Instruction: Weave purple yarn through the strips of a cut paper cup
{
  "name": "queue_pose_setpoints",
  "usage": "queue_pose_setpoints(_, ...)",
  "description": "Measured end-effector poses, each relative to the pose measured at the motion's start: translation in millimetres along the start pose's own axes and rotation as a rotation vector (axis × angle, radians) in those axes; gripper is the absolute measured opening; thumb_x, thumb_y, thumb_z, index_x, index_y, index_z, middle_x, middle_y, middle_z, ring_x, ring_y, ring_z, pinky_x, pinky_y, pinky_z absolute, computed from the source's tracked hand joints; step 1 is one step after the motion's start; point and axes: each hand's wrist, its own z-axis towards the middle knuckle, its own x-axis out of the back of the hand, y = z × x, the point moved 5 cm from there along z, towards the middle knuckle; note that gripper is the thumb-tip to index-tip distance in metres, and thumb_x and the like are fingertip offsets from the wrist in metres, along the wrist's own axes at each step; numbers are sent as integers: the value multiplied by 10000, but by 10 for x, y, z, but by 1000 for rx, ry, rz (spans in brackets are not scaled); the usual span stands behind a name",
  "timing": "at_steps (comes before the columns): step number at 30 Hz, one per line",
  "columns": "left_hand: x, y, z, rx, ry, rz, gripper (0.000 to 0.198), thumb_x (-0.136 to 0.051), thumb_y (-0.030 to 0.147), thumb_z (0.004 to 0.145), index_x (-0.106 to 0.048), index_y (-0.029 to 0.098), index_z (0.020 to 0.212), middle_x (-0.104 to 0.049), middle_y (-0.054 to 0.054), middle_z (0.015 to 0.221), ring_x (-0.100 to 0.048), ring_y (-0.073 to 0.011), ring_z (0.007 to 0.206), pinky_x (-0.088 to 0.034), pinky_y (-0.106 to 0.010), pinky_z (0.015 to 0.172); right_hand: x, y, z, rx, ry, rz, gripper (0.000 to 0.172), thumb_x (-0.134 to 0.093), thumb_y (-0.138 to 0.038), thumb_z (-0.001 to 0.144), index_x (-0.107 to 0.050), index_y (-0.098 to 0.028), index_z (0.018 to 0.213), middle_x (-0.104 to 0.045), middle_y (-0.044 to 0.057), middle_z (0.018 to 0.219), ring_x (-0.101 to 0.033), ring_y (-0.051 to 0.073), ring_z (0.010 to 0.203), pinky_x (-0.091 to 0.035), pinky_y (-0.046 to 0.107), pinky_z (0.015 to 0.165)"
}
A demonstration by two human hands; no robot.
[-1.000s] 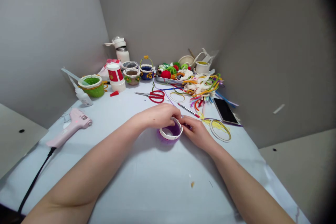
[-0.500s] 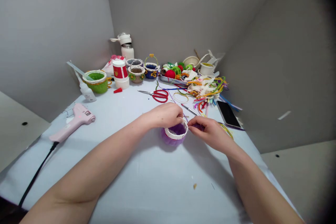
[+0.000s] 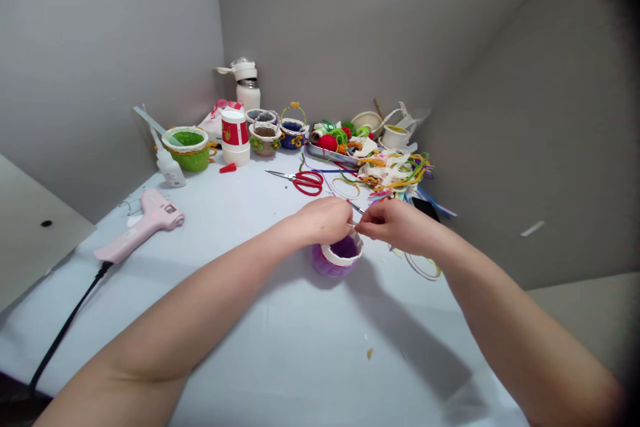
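A small round purple basket [image 3: 334, 265] with a white notched rim and a red line below it stands on the table. My left hand [image 3: 327, 219] is closed at its far left rim, with the fingertips partly hidden inside and behind it. At the rim's far right, my right hand [image 3: 385, 220] pinches with thumb and forefinger, close to the left fingertips. What lies in that pinch is too small to make out. A slim pen-like tool [image 3: 356, 207] lies just behind, partly covered by my right hand.
Red-handled scissors [image 3: 307, 181] lie behind the basket. A pink glue gun [image 3: 145, 223], a glue bottle [image 3: 170, 167] and a green basket [image 3: 193, 150] are at left. Small finished baskets [image 3: 265, 137], a tray of yarn [image 3: 330, 152] and tangled cords [image 3: 395, 170] fill the back. A dark phone [image 3: 425, 208] lies right.
My right hand has risen and moved closer to my left fingertips over the rim, now covering part of the phone. The view has shifted slightly. My left hand stays at the basket.
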Motion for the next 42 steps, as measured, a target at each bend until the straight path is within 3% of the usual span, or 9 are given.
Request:
queue_pose_setpoints(6, -10, -3, 6, 20, -19, -21, 186, -494, 209, 746, -677, 177, 760, -678, -58, 757, -569, -156, 643, -349, -248, 524, 2, -217, -57, 221, 128, -190, 186, -561, -283, 787, -684, -179, 695, -659, 18, 638, -532, 120, 558, -335, 226, 510)
queue_pose_setpoints(11, -10, 1, 1, 6, -30, -40, 192, -507, 227, 744, -690, 169, 756, -683, -63, 749, -575, -159, 638, -379, -245, 538, -18, -379, -219, 528, 106, -236, 176, -554, -200, 820, -711, -212, 742, -674, 54, 755, -582, 164, 666, -365, 256, 581)
queue_pose_setpoints(15, -11, -21, 15, -8, -1, -48, 198, -514, 252, 761, -692, 167, 743, -684, -58, 736, -579, -153, 646, -369, -240, 530, 13, -331, -331, 610, 87, -196, 222, -511, -224, 877, -703, -227, 767, -645, 44, 792, -575, 156, 700, -384, 257, 615)
queue_pose_setpoints(22, -14, -33, 21, -34, 10, -48, 217, -522, 296, 775, -696, 171, 738, -696, -52, 749, -566, -139, 655, -362, -232, 555, -55, 176, -300, 448, 132, 199, 226, -518, -345, 891, -669, -182, 846, -648, 56, 792, -557, 149, 706, -421, 260, 645)
queue_pose_setpoints(27, 1, -17, 12, -16, 1, -38, 229, -511, 300, 789, -698, 169, 768, -696, -57, 757, -567, -141, 655, -365, -237, 566, -342, 555, -181, 184, 109, 661, 300, -610, -451, 806, -652, -155, 828, -588, 14, 682, -487, 112, 596, -403, 244, 564)
queue_pose_setpoints(31, 10, 8, -1, -21, 5, -20, 227, -497, 272, 790, -695, 164, 762, -694, -61, 754, -567, -144, 653, -366, -239, 563, -545, 683, -116, 108, 51, 886, 315, -658, -453, 764, -622, -142, 808, -566, 5, 674, -443, 89, 554, -371, 231, 526)
queue_pose_setpoints(35, 1, 31, -12, -15, 11, 12, 247, -482, 280, 802, -697, 164, 767, -693, -69, 760, -567, -150, 650, -371, -244, 567, -550, 671, -143, 112, 47, 923, 292, -649, -429, 779, -596, -153, 858, -555, 0, 686, -450, 87, 565, -364, 216, 519)
queue_pose_setpoints(39, -2, 48, -19, -6, 6, 25, 243, -481, 272, 808, -696, 166, 770, -687, -66, 751, -568, -150, 648, -384, -244, 579, -453, 572, -235, 96, 103, 752, 340, -617, -428, 796, -613, -167, 1014, -554, 2, 682, -484, 108, 598, -368, 206, 499)
queue_pose_setpoints(42, 7, 53, -19, -6, 10, 19, 241, -488, 283, 813, -690, 164, 759, -682, -62, 742, -570, -148, 646, -381, -242, 572, -381, 474, -297, 102, 160, 618, 291, -588, -419, 813, -670, -154, 901, -550, 9, 653, -469, 110, 584, -367, 213, 494)
